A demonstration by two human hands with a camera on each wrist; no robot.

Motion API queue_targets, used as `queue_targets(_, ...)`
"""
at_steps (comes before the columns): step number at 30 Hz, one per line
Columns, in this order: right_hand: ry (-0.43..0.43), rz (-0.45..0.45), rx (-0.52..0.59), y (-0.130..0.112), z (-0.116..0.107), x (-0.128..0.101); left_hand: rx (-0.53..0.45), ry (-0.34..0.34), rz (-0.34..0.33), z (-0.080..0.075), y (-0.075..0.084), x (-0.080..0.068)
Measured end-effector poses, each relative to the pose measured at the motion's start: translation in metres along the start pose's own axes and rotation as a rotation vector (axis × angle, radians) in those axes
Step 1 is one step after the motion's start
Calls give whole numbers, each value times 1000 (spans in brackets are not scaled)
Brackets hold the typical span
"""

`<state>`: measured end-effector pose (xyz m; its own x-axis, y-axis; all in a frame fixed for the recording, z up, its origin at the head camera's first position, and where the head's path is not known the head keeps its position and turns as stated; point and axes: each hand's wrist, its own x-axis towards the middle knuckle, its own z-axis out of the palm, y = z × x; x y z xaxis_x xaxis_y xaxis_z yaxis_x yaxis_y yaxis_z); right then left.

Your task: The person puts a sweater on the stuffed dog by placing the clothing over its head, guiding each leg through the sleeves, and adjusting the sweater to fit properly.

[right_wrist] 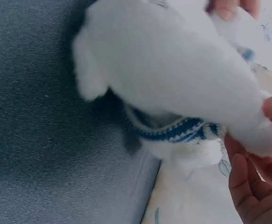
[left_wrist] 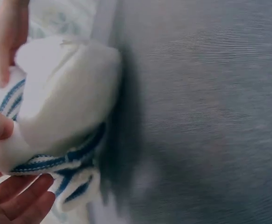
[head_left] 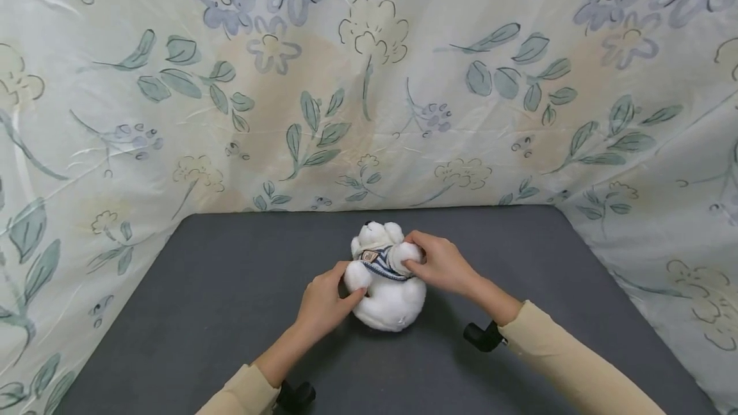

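Note:
A white plush bear (head_left: 387, 303) in a blue-and-white striped knit top (head_left: 380, 264) is on the dark grey table, its head (head_left: 375, 234) toward the far edge. My left hand (head_left: 323, 303) pinches one rounded white limb between thumb and fingers, at the toy's left side in the head view. On the other side, my right hand (head_left: 446, 266) grips another white limb the same way. Up close in the right wrist view, the thumb and fingers of the right hand (right_wrist: 260, 184) close around the limb's end. The bear's face is mostly hidden.
The dark grey table (head_left: 242, 274) spreads around the toy on every side. Behind it and along the sides hangs a floral-patterned cloth (head_left: 357, 133). Black wrist devices (head_left: 483, 337) are worn below the cream sleeves (head_left: 571, 357).

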<state>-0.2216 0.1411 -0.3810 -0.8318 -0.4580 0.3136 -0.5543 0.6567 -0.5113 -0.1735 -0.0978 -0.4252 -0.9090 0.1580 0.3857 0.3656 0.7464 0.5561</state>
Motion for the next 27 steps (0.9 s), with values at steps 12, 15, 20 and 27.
queue_targets(12,84,-22,25,7,14,-12,33,111,101,-21,21,22)
queue_targets(15,86,-22,32,11,17,-17,56,96,137,-18,27,25)
queue_targets(20,61,-1,46,21,19,-26,115,65,189,-11,36,29)
queue_targets(27,-49,26,21,40,19,-34,138,15,212,3,42,31)
